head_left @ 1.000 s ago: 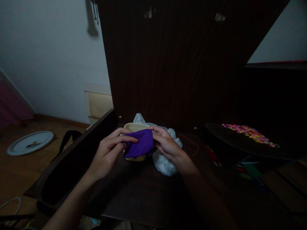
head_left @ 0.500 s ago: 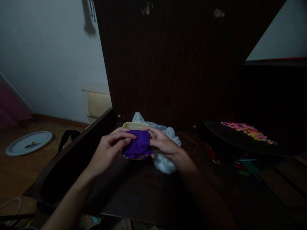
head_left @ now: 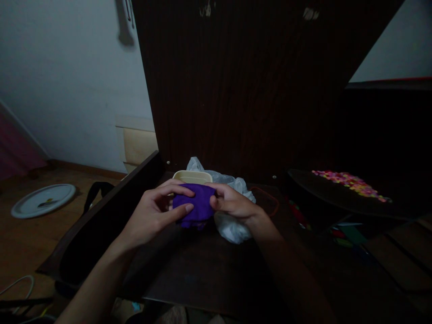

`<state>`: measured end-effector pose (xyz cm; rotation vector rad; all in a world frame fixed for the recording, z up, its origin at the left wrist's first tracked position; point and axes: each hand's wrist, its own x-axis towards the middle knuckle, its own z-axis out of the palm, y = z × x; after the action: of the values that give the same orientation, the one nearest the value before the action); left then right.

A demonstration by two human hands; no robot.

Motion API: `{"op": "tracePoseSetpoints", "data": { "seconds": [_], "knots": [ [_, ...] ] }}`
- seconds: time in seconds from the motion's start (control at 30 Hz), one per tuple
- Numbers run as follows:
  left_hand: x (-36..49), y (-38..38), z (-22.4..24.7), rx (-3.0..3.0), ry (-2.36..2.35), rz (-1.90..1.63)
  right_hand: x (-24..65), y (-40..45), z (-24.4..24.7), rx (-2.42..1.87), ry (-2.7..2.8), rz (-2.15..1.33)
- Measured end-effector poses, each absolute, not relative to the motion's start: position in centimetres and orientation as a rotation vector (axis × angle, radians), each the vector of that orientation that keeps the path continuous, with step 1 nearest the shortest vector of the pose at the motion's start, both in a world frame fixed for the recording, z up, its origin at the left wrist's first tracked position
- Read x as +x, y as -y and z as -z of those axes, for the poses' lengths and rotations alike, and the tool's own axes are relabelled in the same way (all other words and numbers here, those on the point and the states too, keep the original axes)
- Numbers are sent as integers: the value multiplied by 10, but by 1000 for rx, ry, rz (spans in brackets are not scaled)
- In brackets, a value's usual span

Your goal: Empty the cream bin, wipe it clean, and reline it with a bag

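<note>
A folded purple cloth [head_left: 199, 202] is held up between both hands over a dark wooden surface [head_left: 189, 270]. My left hand [head_left: 165, 204] grips its left side, with fingers and thumb lying on the near face. On the cloth's right edge, my right hand [head_left: 229, 200] pinches with the thumb in front and the other fingers partly hidden behind. Just behind the cloth sits a cream plastic container [head_left: 193, 176], partly covered from view. A whitish plastic bag [head_left: 234, 229] lies beside and behind my right hand.
A raised dark board [head_left: 101, 216] edges the surface at left, and a tall dark panel [head_left: 236, 90] stands behind. Pink and yellow small pieces [head_left: 351, 183] lie on a dark ledge at right. A white oval lid-like object [head_left: 43, 201] is on the floor.
My right thumb has come round onto the front of the cloth. The cloth looks wider and flatter, and its patterned lower edge shows less. More of the container's rim is visible.
</note>
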<state>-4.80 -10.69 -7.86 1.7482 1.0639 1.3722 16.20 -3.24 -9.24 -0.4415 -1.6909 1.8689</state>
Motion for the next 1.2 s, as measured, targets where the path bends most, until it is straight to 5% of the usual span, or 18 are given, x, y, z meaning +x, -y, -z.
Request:
{"op": "tracePoseSetpoints", "data": {
  "seconds": [0.93, 1.2],
  "knots": [
    [-35, 99, 88, 1541, -1012, -1616, 152, 44, 81, -659, 1201, -1851],
    [-85, 50, 137, 1789, -1247, -1672, 169, 35, 69, -604, 1145, -1672]
  ]
}}
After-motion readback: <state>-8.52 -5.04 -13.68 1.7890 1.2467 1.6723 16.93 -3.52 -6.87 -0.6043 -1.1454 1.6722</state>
